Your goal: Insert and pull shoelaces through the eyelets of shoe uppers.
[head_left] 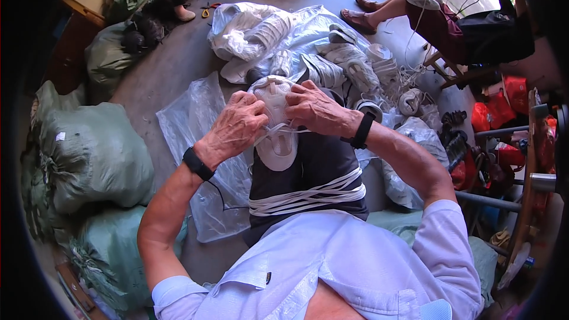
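Observation:
A white sneaker (277, 153) rests on my dark-trousered lap, its toe toward me. Loose white shoelace (274, 130) crosses its upper, with ends running toward both hands. On the shoe's left edge, my left hand (236, 123) is closed, fingertips pinched at the lace holes. My right hand (320, 110) pinches at the opposite edge, its fingers curled over the upper. The fingertips partly hide the lace where they grip it. More white laces (308, 197) lie in a bundle across my thighs.
Beyond my knees, white and grey shoes (323, 71) are heaped on clear plastic. A flat plastic bag (204, 118) lies to the left, near stuffed green sacks (98, 151). Pliers (207, 9) are on the floor. Two people sit farther off. Red items fill a rack (521, 201) at right.

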`<state>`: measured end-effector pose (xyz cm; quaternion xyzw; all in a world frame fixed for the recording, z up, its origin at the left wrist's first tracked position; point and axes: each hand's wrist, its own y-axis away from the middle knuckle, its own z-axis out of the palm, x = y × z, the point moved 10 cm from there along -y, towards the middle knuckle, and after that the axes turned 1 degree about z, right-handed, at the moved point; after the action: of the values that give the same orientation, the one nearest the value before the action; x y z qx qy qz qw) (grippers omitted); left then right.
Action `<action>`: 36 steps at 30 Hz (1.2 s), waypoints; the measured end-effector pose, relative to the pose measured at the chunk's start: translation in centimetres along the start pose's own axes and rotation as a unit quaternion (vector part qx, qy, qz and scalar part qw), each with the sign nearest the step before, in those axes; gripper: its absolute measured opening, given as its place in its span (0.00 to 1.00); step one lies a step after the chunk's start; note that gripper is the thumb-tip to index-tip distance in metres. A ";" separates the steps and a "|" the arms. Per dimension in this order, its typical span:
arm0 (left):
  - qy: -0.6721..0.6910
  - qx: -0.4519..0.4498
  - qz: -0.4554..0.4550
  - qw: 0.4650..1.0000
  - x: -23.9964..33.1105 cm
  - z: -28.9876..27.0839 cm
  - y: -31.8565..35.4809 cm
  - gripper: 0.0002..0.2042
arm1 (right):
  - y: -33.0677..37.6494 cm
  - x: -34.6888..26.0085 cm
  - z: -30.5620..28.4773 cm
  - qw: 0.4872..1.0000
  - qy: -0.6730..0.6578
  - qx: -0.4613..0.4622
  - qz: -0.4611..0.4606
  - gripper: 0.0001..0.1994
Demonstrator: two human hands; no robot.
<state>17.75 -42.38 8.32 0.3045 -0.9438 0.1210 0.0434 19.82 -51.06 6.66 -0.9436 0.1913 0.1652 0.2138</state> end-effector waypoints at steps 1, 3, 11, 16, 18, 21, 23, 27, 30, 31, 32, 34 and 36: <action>0.002 0.000 0.001 1.000 0.2 0.1 -0.2 0.05 | 0.2 0.3 0.1 1.000 -0.008 0.006 0.011 0.06; 0.039 0.002 -0.076 0.996 -0.4 0.4 -0.6 0.06 | 0.4 0.9 0.6 0.999 -0.018 0.000 0.030 0.05; 0.015 0.019 -0.205 0.978 -1.7 3.0 -1.3 0.05 | 0.7 2.4 3.0 0.986 0.081 0.007 0.145 0.02; 0.169 0.162 -0.279 0.931 -3.0 2.2 0.2 0.07 | 0.2 3.1 -0.5 0.967 -0.064 0.140 0.204 0.03; 0.171 0.159 -0.272 0.933 -3.0 2.0 0.4 0.08 | 0.7 7.2 -1.8 0.845 -0.283 0.208 0.404 0.07; 0.173 0.188 -0.276 0.927 -2.8 1.3 0.2 0.07 | -4.6 7.7 -5.1 0.886 -0.219 0.243 0.328 0.11; 0.178 0.221 -0.289 0.914 -3.5 1.0 0.4 0.05 | -7.7 6.2 -4.9 0.911 -0.210 0.240 0.260 0.11; 0.331 0.297 -0.365 0.818 -6.8 3.5 2.8 0.05 | -8.3 2.6 -4.6 0.949 -0.124 0.239 0.165 0.09; 0.518 0.371 -0.382 0.670 -7.3 3.8 3.4 0.08 | -4.5 2.2 -4.2 0.954 -0.121 0.207 0.180 0.06; 0.539 0.409 -0.382 0.629 -7.9 3.7 3.8 0.08 | -4.0 0.5 -3.6 0.974 -0.084 0.164 0.132 0.06; 0.558 0.447 -0.381 0.586 -8.2 3.7 4.4 0.08 | -3.7 -1.2 -2.6 0.988 -0.048 0.119 0.083 0.07; 0.543 0.442 -0.378 0.606 -7.8 3.0 3.7 0.09 | -2.5 -1.9 -0.6 0.995 0.004 0.074 0.063 0.11; 0.502 0.317 -0.389 0.704 -7.1 2.6 2.1 0.10 | -2.1 -1.5 0.7 0.995 0.044 0.073 0.061 0.10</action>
<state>22.29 -37.36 4.29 0.5349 -0.4856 0.5206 0.4551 19.25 -48.50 7.38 -0.9185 0.2689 0.1220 0.2630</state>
